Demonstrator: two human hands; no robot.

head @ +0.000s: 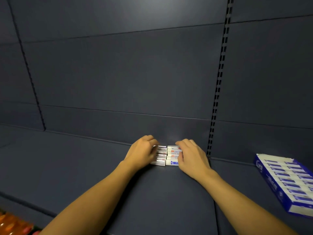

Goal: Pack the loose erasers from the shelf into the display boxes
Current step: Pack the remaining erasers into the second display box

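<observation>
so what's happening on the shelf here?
A person is gathering loose erasers on a dark shelf, near the back panel. The left hand and right hand press in from either side of the small cluster, fingers curled against it, squaring it into two short columns. A blue display box, already filled with a row of erasers, lies apart on the shelf to the right. The cluster is not yet in any box. Some orange packets show at the bottom left corner.

The blue-and-white cardboard display box (286, 184) at four o'clock carries a white script word on its blue end wall that seems to read "Liver". Print on the white wrapped erasers (166, 156) at centre is too blurred to read.
</observation>
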